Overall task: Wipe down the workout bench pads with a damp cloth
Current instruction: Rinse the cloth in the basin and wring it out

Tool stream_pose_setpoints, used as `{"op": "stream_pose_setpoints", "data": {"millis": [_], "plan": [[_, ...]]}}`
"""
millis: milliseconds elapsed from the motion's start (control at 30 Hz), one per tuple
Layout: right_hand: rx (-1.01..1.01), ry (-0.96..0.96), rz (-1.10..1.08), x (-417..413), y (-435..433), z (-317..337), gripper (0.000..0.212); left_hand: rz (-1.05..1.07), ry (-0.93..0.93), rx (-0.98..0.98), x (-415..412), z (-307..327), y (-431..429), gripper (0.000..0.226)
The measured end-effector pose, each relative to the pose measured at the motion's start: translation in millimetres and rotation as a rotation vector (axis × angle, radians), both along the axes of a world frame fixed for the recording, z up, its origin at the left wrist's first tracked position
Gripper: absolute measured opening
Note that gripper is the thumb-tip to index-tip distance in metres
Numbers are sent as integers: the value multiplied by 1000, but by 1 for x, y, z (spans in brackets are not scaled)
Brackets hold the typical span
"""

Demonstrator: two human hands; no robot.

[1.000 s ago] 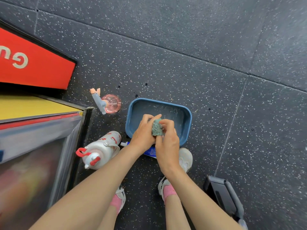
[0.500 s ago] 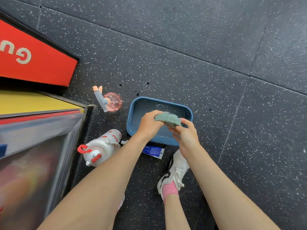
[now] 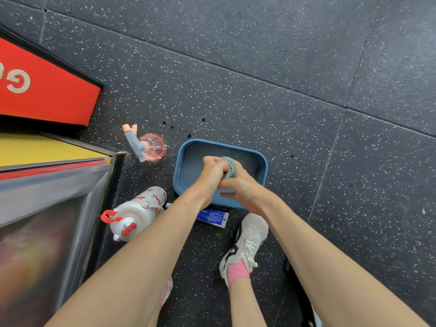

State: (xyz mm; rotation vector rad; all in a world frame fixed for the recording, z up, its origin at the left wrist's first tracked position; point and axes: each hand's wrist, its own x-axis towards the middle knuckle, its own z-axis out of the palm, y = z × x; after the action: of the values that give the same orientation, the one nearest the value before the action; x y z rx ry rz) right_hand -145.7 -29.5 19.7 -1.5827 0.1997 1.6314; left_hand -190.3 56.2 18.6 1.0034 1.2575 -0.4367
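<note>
Over the near half of the blue basin [image 3: 263, 161] on the floor [image 3: 306, 138], left hand [image 3: 212, 172] and right hand [image 3: 244, 188] both clench the green cloth [image 3: 230, 166], balled between them, apparently wringing it. Risk, by my read: the hands sit close to the basin's near rim, so squeezed water could fall past it onto the floor, the tube [image 3: 212, 217] or the white shoe [image 3: 251, 237], or the wet cloth could slip out. Versus half a second ago: cloth was spread wider between separated hands, now hands together, cloth bunched tight.

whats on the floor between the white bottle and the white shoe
A blue and white tube, partly hidden by the left forearm, in the head view.
</note>
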Motion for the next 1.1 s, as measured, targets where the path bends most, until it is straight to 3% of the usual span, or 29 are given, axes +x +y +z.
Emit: {"op": "stream_pose_setpoints", "data": {"millis": [67, 167, 267, 333, 433, 567, 633, 700, 833, 967, 1100], "plan": [[-10, -9, -15, 0, 0, -2, 85, 140, 25, -130, 1, -3, 1, 11], [-40, -15, -89, 4, -6, -7, 70, 241, -124, -395, -3, -4, 6, 28], [-50, 2, -156, 5, -9, -10, 55, 171, -208, -440, -10, -1, 11, 37], [-112, -53, -187, 4, -9, -12, 39, -28, -195, -298, -10, -2, 17, 40], [-222, -174, -129, 4, -11, -18, 30, -559, -124, 8, -7, -12, 29, 53], [-221, -145, -13, 3, -9, -23, 22, -1279, -248, 480, -7, -16, 27, 85], [-176, -132, 72, 4, -6, -25, 21, -1546, -320, 719, -8, -14, 19, 88], [-174, -180, 220, 6, -2, -26, 23, -1656, -339, 848, -6, -15, 17, 70], [-206, -347, 584, 10, 0, -28, 24, -1779, -270, 873, 8, -15, 13, 32], [-282, -551, 667, 11, -4, -31, 26, -1860, -230, 908, 19, -12, 7, 21], [-335, -628, 739, 11, -3, -28, 13, -1890, -154, 878, 24, -13, 8, 21]]}}
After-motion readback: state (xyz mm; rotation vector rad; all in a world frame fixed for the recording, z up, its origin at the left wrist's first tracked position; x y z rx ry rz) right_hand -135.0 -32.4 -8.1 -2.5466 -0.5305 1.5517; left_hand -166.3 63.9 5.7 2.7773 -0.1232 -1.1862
